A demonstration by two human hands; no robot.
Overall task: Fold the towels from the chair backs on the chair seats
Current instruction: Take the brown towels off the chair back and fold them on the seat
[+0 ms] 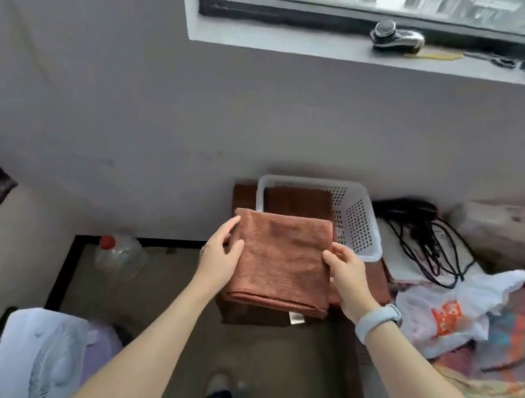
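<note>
Two bare forearms reach forward from the near edge, the right one wearing a pale blue wristband (378, 322). Between them, the left hand (219, 255) and the right hand (345, 272) hold a folded rust-brown terry towel (280, 263) by its left and right edges, fingers closed on the cloth and thumbs lying on top. Under the towel sits a dark brown stack (254, 313); whether it is more towels or a seat I cannot tell. Just beyond stands a white perforated plastic basket (357, 225) with another brown folded cloth (298, 200) inside. Right of the basket lie tangled black cables (431, 244). Farthest off, a window sill (311, 44) crosses the wall.
</note>
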